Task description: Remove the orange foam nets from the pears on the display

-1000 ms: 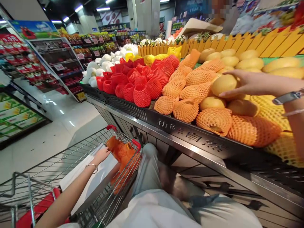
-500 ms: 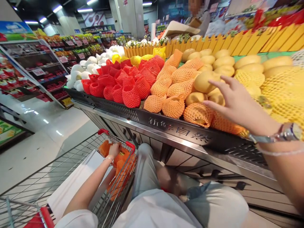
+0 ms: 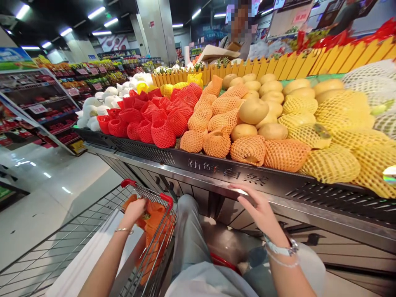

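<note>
My left hand (image 3: 134, 210) reaches into the shopping cart (image 3: 93, 214), its fingers curled down over an orange net-wrapped fruit (image 3: 154, 220) in the cart's front corner. My right hand (image 3: 260, 208) hovers just below the metal rim of the fruit display (image 3: 216, 167), fingers stretched out and holding nothing. A watch and a thin bracelet sit on that wrist. On the display above lie orange-netted fruit (image 3: 216, 142), bare yellow fruit (image 3: 253, 110), red-netted fruit (image 3: 154, 121) and yellow-netted fruit (image 3: 332, 165).
A white flat package (image 3: 77, 260) lies in the cart. White-netted fruit (image 3: 102, 103) fills the display's far left end. Another person (image 3: 238, 37) stands behind the yellow fence at the back. Store shelves (image 3: 46, 103) line the aisle on the left.
My right hand has left the bare yellow fruit on the display and dropped below the rim. My left hand has settled onto the orange netted fruit in the cart.
</note>
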Action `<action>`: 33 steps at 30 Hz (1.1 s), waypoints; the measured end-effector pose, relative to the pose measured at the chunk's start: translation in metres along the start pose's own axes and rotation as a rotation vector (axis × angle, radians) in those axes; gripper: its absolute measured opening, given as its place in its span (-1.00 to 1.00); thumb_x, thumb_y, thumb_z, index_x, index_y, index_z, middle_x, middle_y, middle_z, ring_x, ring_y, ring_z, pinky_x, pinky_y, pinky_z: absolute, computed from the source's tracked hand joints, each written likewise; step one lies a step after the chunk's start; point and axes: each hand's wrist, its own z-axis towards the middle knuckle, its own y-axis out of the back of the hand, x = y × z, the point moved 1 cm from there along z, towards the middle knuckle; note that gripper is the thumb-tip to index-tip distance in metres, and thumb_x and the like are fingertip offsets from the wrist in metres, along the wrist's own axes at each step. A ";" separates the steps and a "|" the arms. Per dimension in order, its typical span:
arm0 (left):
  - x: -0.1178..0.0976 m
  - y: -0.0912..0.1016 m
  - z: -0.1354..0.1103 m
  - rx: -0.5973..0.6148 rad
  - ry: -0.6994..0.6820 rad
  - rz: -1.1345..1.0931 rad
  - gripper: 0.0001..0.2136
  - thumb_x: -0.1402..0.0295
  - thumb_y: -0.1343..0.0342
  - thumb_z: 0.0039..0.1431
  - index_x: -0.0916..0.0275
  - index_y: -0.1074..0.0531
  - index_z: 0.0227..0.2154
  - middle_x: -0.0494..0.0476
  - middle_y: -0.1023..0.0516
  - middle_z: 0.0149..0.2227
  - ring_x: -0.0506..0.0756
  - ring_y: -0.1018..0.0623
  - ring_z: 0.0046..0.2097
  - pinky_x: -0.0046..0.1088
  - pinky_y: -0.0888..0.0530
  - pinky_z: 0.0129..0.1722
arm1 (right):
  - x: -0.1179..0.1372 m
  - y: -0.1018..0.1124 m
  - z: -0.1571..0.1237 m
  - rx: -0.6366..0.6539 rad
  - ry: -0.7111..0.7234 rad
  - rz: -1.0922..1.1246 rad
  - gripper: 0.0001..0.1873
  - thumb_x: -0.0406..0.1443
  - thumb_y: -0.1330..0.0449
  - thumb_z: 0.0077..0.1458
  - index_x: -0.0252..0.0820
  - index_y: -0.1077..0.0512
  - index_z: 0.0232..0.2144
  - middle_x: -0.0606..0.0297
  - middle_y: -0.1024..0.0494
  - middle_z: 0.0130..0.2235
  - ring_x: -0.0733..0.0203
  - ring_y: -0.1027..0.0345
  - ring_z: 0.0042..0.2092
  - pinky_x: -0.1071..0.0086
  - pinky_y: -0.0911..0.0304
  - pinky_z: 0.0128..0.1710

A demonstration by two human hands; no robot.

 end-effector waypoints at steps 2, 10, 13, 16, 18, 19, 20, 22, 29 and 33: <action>-0.007 0.041 -0.017 -0.056 -0.080 0.014 -0.89 0.36 0.06 0.22 0.19 -0.35 -0.31 0.22 -0.53 -0.25 0.23 -0.51 -0.16 -0.25 -0.37 -0.16 | -0.007 -0.013 -0.002 -0.006 -0.055 0.071 -0.75 -0.13 -0.09 0.18 0.08 -0.43 -0.11 0.25 -0.55 -0.06 0.03 -0.41 0.01 0.07 -0.30 0.06; -0.105 0.109 -0.055 -0.390 -0.381 -0.396 -0.79 0.12 0.08 0.19 0.14 -0.27 -0.37 0.08 -0.47 -0.32 0.14 -0.46 -0.24 -0.35 -0.38 -0.21 | -0.017 -0.065 -0.021 -0.014 -0.083 0.265 -0.70 -0.17 -0.10 0.18 0.03 -0.40 -0.04 0.22 -0.53 -0.07 0.08 -0.45 -0.06 0.18 -0.37 -0.03; -0.156 0.085 -0.034 -0.356 -0.454 -0.746 -0.77 0.10 0.05 0.17 0.16 -0.29 -0.37 0.04 -0.47 -0.38 0.10 -0.47 -0.32 -0.41 -0.40 -0.31 | -0.023 -0.072 -0.035 -0.314 -0.093 0.243 -0.74 -0.22 -0.12 0.16 0.03 -0.38 -0.07 0.23 -0.51 -0.17 0.11 -0.45 -0.18 0.19 -0.39 -0.13; -0.205 0.048 -0.014 -0.257 -0.568 -1.078 -0.76 0.10 -0.01 0.15 0.18 -0.30 -0.31 0.04 -0.51 -0.34 0.07 -0.49 -0.30 -0.44 -0.42 -0.29 | -0.021 -0.069 -0.044 -0.500 -0.015 0.114 -0.83 -0.31 -0.14 0.15 0.04 -0.43 -0.19 0.29 -0.48 -0.32 0.14 -0.40 -0.27 0.23 -0.37 -0.20; -0.230 0.019 -0.010 -0.178 -0.645 -1.228 -0.74 0.10 -0.04 0.15 0.20 -0.29 -0.28 0.06 -0.50 -0.32 0.07 -0.49 -0.27 -0.43 -0.43 -0.23 | -0.019 -0.067 -0.045 -0.436 0.024 0.073 -0.75 -0.33 -0.17 0.13 0.02 -0.42 -0.12 0.28 -0.48 -0.27 0.15 -0.40 -0.23 0.27 -0.36 -0.19; -0.239 0.003 -0.010 -0.136 -0.672 -1.280 -0.72 0.09 -0.04 0.15 0.21 -0.29 -0.27 0.07 -0.49 -0.31 0.07 -0.49 -0.25 -0.42 -0.43 -0.21 | -0.020 -0.067 -0.044 -0.401 0.015 0.065 -0.70 -0.32 -0.19 0.12 0.00 -0.40 -0.07 0.25 -0.48 -0.22 0.15 -0.39 -0.19 0.29 -0.34 -0.17; -0.244 -0.012 -0.012 -0.090 -0.689 -1.315 -0.71 0.08 -0.05 0.14 0.21 -0.29 -0.24 0.08 -0.49 -0.29 0.07 -0.48 -0.24 -0.41 -0.43 -0.19 | -0.022 -0.067 -0.044 -0.386 -0.013 0.064 -0.68 -0.31 -0.21 0.11 -0.02 -0.39 -0.05 0.24 -0.46 -0.17 0.15 -0.38 -0.15 0.32 -0.33 -0.14; -0.245 -0.041 -0.015 -0.020 -0.697 -1.330 -0.68 0.07 -0.09 0.12 0.21 -0.29 -0.23 0.09 -0.46 -0.29 0.07 -0.47 -0.24 -0.41 -0.43 -0.18 | -0.030 -0.069 -0.044 -0.398 -0.095 0.080 -0.73 -0.31 -0.22 0.10 -0.07 -0.40 -0.11 0.23 -0.44 -0.15 0.17 -0.35 -0.12 0.36 -0.29 -0.12; -0.232 -0.065 -0.002 0.260 -0.852 -1.310 -0.53 -0.02 -0.02 0.14 0.18 -0.25 -0.02 0.19 -0.43 -0.09 0.16 -0.44 -0.03 -0.32 -0.40 0.00 | -0.058 -0.072 -0.047 -0.354 -0.288 0.241 -0.95 -0.40 -0.15 0.04 -0.18 -0.35 -0.43 0.34 -0.32 -0.38 0.26 -0.24 -0.31 0.47 -0.18 -0.32; -0.238 -0.052 0.006 0.317 -0.906 -1.203 -0.25 0.02 -0.22 -0.03 0.15 -0.08 0.19 0.28 -0.32 0.16 0.24 -0.37 0.14 -0.22 -0.33 0.12 | -0.053 -0.067 -0.042 -0.265 -0.316 0.239 -0.83 -0.51 -0.11 -0.03 -0.18 -0.41 -0.44 0.32 -0.37 -0.34 0.25 -0.28 -0.25 0.45 -0.18 -0.24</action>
